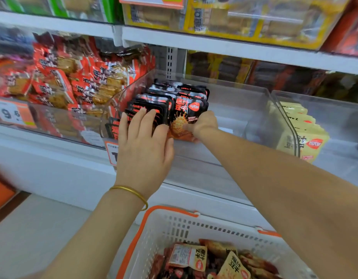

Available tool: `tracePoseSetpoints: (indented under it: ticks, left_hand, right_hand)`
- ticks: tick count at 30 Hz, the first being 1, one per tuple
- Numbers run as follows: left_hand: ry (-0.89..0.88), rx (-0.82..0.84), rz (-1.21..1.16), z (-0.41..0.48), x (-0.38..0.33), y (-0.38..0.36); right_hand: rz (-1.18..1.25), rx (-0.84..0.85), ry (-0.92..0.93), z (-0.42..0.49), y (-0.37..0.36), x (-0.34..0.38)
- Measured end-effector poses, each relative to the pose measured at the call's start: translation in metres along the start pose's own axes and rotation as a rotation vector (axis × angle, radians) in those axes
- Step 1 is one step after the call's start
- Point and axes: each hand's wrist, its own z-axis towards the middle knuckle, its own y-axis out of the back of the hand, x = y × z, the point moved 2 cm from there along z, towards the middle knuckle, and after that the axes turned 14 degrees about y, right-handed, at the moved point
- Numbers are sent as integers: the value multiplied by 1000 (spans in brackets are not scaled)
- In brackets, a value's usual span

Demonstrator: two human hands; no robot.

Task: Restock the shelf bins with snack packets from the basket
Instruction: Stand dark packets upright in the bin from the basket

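Single head-worn wide-angle view, forward and down, close over shelf bin (254, 117) and basket (214, 224)

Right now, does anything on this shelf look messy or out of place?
Only the red packets in the left bin: they lie heaped at all angles, while the black packets in the middle bin stand in tidy rows. I see nothing spilled or torn.
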Motion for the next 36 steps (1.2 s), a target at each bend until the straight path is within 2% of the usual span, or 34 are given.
tracePoseSetpoints:
  ticks: [4, 9, 12, 16, 19, 21, 23, 25, 27, 32, 36]
  left_hand:
    - [2, -6, -7, 0, -1, -1]
    - [7, 0, -31, -1, 0, 0]
    - [-19, -26, -54, -5, -3, 8]
    - [-103, -130, -119, -24, -15, 31]
    - [-130, -122, -125, -49, -22, 47]
    - [-163, 23, -94, -71, -17, 43]
    - [-150, 202, 10, -94, -5, 32]
    - [-87, 415, 140, -111, 5, 24]
    - [-20, 599, 234, -121, 11, 16]
    - [-3, 728, 325, -121, 13, 5]
    - [-10, 738, 322, -118, 12, 2]
  right_hand:
    - [138, 21, -80, 2, 0, -2]
    - [281, 174, -91, -3, 11, -5]
    - [348, 119, -71, -19, 30, 0]
    - [442, -72, 159, -76, 66, 20]
    - [569, -67, 385, -153, 83, 24]
    - [577, 77, 365, -191, 68, 2]
    - [475, 287, 233, -217, 30, -30]
    - [253, 513, 199, -232, -22, -66]
    - [45, 691, 253, -243, -77, -94]
    - [-177, 972, 441, -273, -175, -124]
    - [-221, 1182, 446, -290, -204, -129]
